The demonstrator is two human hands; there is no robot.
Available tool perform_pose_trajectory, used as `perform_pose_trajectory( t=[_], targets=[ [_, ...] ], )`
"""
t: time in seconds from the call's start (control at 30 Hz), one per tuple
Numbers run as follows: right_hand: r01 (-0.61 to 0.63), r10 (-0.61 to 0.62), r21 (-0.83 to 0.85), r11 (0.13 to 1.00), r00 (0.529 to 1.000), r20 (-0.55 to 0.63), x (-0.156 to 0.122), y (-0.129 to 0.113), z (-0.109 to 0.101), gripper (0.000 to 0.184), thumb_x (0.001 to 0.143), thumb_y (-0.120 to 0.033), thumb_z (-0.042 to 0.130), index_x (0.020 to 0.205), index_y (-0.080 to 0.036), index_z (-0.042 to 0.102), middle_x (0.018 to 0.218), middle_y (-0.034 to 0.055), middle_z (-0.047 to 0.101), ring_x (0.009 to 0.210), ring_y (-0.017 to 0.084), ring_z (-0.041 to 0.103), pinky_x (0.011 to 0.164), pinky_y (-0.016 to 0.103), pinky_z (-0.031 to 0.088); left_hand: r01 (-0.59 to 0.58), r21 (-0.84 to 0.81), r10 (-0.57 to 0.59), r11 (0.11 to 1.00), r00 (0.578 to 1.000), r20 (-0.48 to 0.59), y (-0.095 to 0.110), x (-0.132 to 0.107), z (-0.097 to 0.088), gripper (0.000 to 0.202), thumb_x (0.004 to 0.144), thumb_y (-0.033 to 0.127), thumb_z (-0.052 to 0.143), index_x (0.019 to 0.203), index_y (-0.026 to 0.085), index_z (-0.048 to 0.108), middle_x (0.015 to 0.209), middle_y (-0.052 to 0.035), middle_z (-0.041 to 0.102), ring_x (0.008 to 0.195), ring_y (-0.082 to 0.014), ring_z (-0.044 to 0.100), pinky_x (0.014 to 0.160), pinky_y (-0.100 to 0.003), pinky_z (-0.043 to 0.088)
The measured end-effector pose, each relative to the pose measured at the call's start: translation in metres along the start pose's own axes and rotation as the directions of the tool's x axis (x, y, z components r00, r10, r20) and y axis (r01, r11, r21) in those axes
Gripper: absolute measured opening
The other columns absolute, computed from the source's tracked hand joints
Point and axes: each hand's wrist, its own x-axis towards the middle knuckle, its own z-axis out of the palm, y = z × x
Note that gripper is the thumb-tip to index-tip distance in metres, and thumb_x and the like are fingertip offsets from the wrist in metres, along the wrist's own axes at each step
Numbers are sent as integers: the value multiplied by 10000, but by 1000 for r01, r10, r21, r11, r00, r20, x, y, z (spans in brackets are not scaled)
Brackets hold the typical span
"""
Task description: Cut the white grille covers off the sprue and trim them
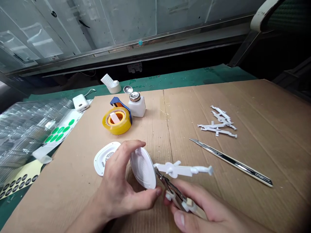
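My left hand [121, 181] grips a white oval plastic cover [143, 170] by its edges, thumb below and fingers on top, tilted up off the cardboard. In my right hand [196, 207] is a pair of nippers [172, 191], its jaws at the cover's right edge. A white plastic sprue [182, 169] extends rightward from that same spot; whether it is still joined to the cover I cannot tell. Behind my left hand, another white oval cover [105, 158] with slots lies flat on the cardboard.
A utility knife [230, 161] lies at right, below several loose sprues [218, 124]. Yellow tape on a dispenser [118, 121] and a white pump bottle [137, 105] stand further back. Clear plastic packaging [31, 129] and sticker sheets [60, 129] line the left side.
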Motion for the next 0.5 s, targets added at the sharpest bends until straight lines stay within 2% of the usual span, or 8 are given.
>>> perform_pose_trajectory(
  t=[0.3,0.5],
  targets=[
    [81,-83,-113,990,996,-12,0,-12,-3,249,805,-442,593,904,-225,664,774,16,590,752,192,543,747,293,474,-24,-29,24,999,1000,3,0,-1,4,740,645,338,815,1289,250,461,1214,-83,563,1062,-264,570,892,-411,524],
    [69,-89,-282,957,994,-57,-2,-14,-2,180,812,-356,549,895,-232,650,734,-1,629,747,193,614,702,261,494,-62,0,62,998,998,-28,-1,3,3,753,622,385,852,1281,251,514,1174,-54,597,1023,-221,585,801,-320,512]
  ],
)
